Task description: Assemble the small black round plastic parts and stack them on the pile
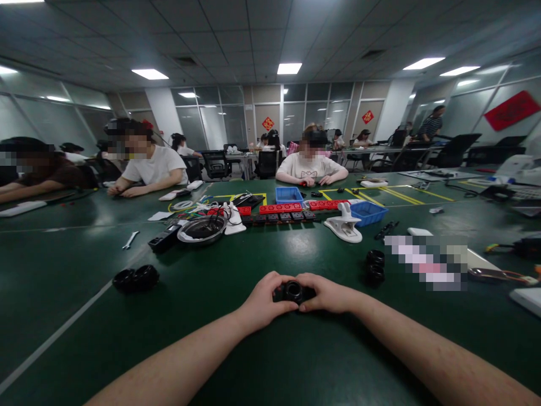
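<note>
A small black part with a round, ring-like opening [293,291] is held between my two hands, low over the green table in front of me. From the left, my left hand [264,301] grips it with fingers behind and thumb at the near side. My right hand [327,293] closes on its right side in the same way, and the thumbs nearly meet. The fingers cover much of the part, so its exact kind cannot be told. Two similar black ring-shaped parts [136,278] lie to the left, and another black pair [375,266] stands to the right.
Beyond my hands are red and black strips of sockets [281,208], blue bins [368,213], a white clamp base [344,225] and a metal bowl [202,231] with cables. A wrench [131,240] lies left on the green table [236,361]. People sit across and at the left.
</note>
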`<state>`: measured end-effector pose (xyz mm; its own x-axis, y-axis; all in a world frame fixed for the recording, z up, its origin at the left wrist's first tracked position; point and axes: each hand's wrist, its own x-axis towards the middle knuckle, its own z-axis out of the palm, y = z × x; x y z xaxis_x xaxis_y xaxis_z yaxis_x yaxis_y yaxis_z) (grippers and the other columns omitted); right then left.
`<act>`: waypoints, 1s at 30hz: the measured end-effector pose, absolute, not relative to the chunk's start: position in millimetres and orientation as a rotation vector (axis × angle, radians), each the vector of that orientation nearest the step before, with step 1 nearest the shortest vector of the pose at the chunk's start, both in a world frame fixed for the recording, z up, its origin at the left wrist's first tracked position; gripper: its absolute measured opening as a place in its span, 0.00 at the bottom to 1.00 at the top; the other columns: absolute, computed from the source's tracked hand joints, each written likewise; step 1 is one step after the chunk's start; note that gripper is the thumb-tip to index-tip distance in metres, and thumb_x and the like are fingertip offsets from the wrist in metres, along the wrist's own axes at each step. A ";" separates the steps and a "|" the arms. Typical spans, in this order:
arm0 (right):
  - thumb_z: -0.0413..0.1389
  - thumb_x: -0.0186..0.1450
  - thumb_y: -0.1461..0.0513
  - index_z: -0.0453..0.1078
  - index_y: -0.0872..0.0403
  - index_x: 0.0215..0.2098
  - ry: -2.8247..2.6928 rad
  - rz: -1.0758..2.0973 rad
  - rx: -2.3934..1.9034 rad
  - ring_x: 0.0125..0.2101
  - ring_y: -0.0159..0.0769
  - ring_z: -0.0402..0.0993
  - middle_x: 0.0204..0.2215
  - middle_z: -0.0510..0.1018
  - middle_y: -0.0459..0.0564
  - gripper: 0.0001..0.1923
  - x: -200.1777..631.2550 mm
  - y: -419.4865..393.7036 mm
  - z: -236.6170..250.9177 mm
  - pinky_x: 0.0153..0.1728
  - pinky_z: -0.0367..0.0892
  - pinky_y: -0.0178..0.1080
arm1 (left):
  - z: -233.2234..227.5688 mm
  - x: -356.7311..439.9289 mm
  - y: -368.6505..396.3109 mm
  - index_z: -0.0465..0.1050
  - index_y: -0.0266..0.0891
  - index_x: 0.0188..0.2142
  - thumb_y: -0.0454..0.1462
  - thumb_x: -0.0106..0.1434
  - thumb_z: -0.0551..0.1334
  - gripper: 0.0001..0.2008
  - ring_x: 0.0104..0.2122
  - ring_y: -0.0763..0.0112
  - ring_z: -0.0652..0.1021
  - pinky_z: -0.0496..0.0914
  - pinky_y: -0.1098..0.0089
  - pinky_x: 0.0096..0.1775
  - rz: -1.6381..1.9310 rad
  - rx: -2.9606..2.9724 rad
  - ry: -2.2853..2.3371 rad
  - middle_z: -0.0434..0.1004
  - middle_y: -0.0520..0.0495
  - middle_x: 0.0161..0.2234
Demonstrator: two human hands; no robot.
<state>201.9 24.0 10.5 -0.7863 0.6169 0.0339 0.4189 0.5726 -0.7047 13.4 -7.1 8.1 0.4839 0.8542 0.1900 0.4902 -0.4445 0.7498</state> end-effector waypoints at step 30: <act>0.58 0.49 0.55 0.64 0.55 0.38 -2.531 0.716 -1.019 0.35 0.37 0.63 0.33 0.68 0.48 0.20 193.7 12.9 8.4 0.35 0.58 0.37 | 9.5 13.4 -9.5 0.65 0.43 0.42 0.39 0.49 0.62 0.18 0.32 0.70 0.67 0.63 0.72 0.33 0.783 2.131 1.141 0.63 0.51 0.33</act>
<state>193.7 12.9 8.4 -0.6947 0.7118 0.1042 0.5516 0.6200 -0.5580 13.4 -9.5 9.5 0.4587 0.8615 0.2178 0.5127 -0.4568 0.7269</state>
